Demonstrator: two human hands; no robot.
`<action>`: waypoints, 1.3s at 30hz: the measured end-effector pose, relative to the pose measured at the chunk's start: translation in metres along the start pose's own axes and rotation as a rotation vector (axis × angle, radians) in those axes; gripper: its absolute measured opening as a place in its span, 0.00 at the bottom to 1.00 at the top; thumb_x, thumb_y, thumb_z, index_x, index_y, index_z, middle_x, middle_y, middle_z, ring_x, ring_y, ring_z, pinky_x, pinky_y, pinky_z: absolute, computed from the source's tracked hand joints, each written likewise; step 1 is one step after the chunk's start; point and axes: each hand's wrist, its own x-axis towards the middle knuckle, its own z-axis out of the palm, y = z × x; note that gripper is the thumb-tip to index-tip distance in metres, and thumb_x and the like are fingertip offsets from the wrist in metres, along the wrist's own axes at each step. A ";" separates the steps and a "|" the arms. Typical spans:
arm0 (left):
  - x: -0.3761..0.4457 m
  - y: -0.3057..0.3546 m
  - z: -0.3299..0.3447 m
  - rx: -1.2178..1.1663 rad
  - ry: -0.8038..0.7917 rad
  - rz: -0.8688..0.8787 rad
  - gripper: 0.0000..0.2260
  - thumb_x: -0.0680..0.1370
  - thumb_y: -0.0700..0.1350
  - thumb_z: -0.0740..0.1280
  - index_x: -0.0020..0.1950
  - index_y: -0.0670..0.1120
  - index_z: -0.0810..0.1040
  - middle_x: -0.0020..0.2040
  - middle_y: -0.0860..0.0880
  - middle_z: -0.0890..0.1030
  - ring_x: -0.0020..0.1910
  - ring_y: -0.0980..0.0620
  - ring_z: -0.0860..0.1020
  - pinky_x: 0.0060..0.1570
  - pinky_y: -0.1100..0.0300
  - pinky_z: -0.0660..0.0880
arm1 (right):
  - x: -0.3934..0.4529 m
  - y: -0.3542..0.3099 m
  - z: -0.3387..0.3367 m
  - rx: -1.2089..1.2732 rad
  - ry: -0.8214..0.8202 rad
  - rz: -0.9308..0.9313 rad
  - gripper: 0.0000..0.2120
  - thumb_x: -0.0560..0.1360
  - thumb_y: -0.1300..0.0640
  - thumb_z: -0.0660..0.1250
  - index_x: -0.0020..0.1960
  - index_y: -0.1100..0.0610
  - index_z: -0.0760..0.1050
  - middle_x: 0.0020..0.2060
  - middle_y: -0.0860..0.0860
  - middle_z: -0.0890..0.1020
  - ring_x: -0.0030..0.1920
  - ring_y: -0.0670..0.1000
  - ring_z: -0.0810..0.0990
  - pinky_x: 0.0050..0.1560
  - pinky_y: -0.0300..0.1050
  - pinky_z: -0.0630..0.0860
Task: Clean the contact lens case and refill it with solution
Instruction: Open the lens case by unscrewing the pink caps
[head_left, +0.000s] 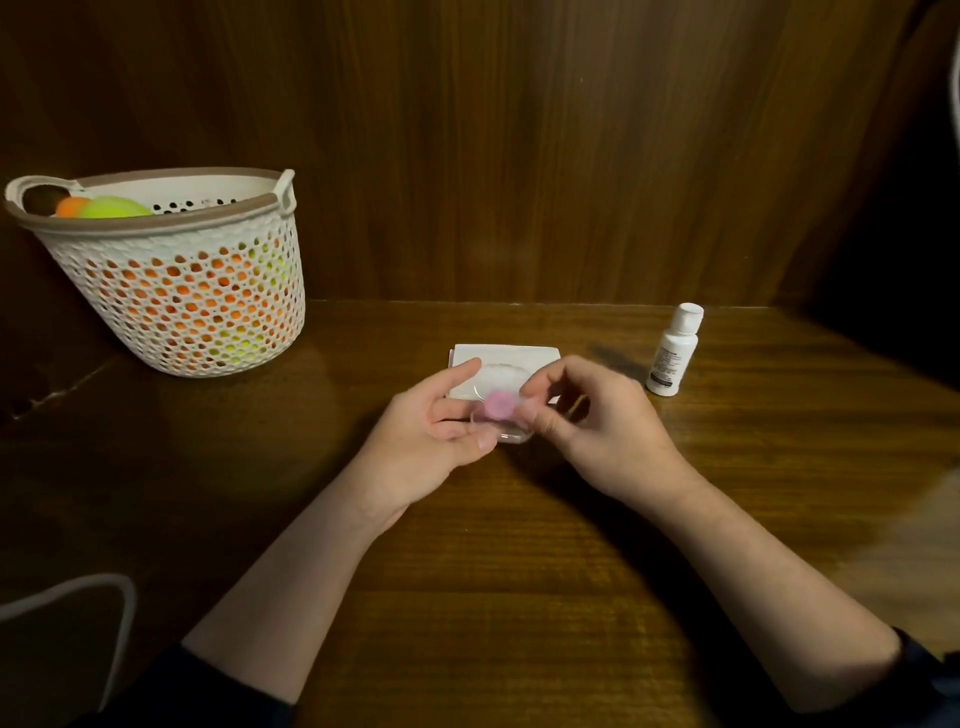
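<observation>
— Above the middle of the wooden table (519, 597), between both hands: contact lens case (503, 422), clear, with pink cap (500, 405). Grip?
— Left hand (441, 436): fingers curled under and around the case's left end, thumb on its near edge, forefinger stretched out above. Right hand (587, 421): fingertips pinched on the case's right end; whether on a second cap or on the clear body, too blurred to tell.
— Directly behind?
— Folded white tissue (511, 364), flat on the table, partly hidden by the fingers and case.
— Further out?
— White solution bottle (672, 351), upright, capped, to the right of the tissue and well apart from the right hand. White perforated basket (182, 291) at far left, near the wooden back wall (519, 156), holding orange and yellow-green balls (111, 208).
— Room to move?
— Bare wood in front of both forearms and between basket and tissue. Table edge dropping away at far right, past the bottle.
</observation>
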 end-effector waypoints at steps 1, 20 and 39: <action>0.001 0.000 -0.001 -0.002 0.021 -0.001 0.36 0.78 0.36 0.76 0.81 0.60 0.69 0.67 0.52 0.83 0.62 0.54 0.84 0.50 0.65 0.83 | 0.001 0.002 -0.001 0.045 0.062 0.010 0.05 0.79 0.51 0.77 0.52 0.44 0.82 0.45 0.39 0.85 0.47 0.41 0.82 0.46 0.38 0.77; 0.004 -0.002 -0.001 -0.053 0.054 0.043 0.29 0.76 0.40 0.80 0.67 0.65 0.73 0.65 0.52 0.83 0.62 0.53 0.84 0.52 0.64 0.83 | 0.003 0.017 -0.003 -0.158 0.021 0.028 0.22 0.76 0.55 0.78 0.67 0.45 0.77 0.61 0.43 0.78 0.62 0.48 0.76 0.57 0.30 0.73; 0.002 -0.001 0.001 -0.099 -0.065 0.059 0.20 0.75 0.41 0.80 0.64 0.54 0.80 0.58 0.54 0.88 0.59 0.56 0.86 0.53 0.64 0.83 | -0.004 -0.003 0.003 -0.082 -0.022 -0.279 0.09 0.74 0.56 0.80 0.53 0.51 0.87 0.50 0.36 0.83 0.56 0.41 0.82 0.52 0.38 0.83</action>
